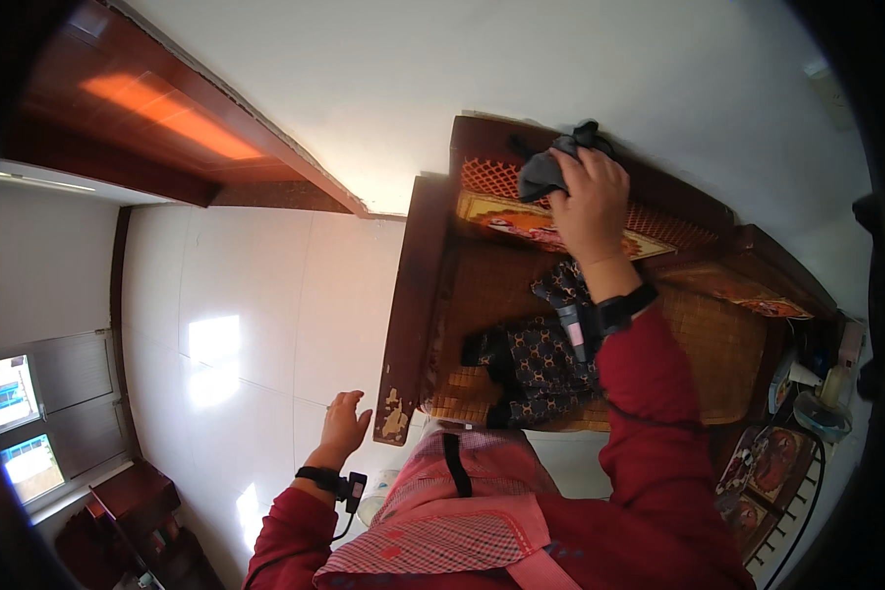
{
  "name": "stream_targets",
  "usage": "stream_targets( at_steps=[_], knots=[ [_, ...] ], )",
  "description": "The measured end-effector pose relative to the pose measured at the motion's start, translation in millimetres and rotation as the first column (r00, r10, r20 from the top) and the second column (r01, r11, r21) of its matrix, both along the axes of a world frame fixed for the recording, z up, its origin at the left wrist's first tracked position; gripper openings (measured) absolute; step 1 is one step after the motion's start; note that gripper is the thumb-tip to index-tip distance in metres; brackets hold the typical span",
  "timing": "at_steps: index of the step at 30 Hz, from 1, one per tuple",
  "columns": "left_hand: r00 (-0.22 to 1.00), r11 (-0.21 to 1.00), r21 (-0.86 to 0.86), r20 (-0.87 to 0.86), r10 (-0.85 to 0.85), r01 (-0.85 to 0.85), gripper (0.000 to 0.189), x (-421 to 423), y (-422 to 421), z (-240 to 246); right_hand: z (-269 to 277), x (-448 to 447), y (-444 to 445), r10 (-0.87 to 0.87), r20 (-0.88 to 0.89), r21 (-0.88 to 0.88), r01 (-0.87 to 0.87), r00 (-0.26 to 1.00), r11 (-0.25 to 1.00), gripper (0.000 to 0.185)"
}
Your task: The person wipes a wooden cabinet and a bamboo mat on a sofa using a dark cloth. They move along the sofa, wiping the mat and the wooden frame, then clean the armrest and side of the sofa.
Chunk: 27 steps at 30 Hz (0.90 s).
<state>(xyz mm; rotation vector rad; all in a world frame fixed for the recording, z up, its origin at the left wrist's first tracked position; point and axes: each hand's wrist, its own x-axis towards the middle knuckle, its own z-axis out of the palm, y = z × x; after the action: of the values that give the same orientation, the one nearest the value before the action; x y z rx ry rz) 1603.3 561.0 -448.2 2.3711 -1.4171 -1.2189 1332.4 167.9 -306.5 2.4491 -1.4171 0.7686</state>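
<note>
My right hand (593, 199) grips a dark grey cloth (542, 175) against the lattice and dark top rail of a wooden bench's backrest (486, 140). My left hand (346, 428) hangs in the air just left of the bench's armrest (405, 324), fingers apart and holding nothing. Below my right forearm, a black patterned garment (545, 361) lies crumpled on the woven seat mat (678, 339). A small grey object with a pale label is beside my right wristband, partly over the garment.
A side table (789, 472) with a cable and small items stands at the right. The white wall (560, 59) rises behind the bench. At the lower left is a dark red wooden cabinet (136, 501), near the windows. A reddish wooden door frame (265, 133) is at upper left.
</note>
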Motion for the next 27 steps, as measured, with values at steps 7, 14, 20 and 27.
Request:
stream_targets(
  at_steps=[7, 14, 20, 27],
  knots=[
    [0.995, 0.942, -0.323, 0.068, -0.070, 0.088, 0.032, -24, -105, 20, -29, 107, -21, 0.383, 0.137, -0.085, -0.374, 0.914, 0.923, 0.011],
    [0.996, 0.583, -0.809, 0.088, 0.003, 0.070, 0.020, -71, -284, 88, -17, 10, -21, 0.317, 0.219, -0.040, -0.316, 0.923, 0.948, 0.018],
    [0.859, 0.389, -0.766, 0.455, -0.233, 0.511, 0.023, -126, -356, 137, -24, -172, -17, 0.017, 0.108, 0.061, -0.024, 0.994, 0.998, 0.045],
    [0.588, 0.089, -0.625, 0.664, -0.462, 0.775, 0.025, -194, -414, 141, -17, -232, -25, -0.412, 0.104, -0.030, 0.417, 0.905, 0.908, 0.022]
  ],
)
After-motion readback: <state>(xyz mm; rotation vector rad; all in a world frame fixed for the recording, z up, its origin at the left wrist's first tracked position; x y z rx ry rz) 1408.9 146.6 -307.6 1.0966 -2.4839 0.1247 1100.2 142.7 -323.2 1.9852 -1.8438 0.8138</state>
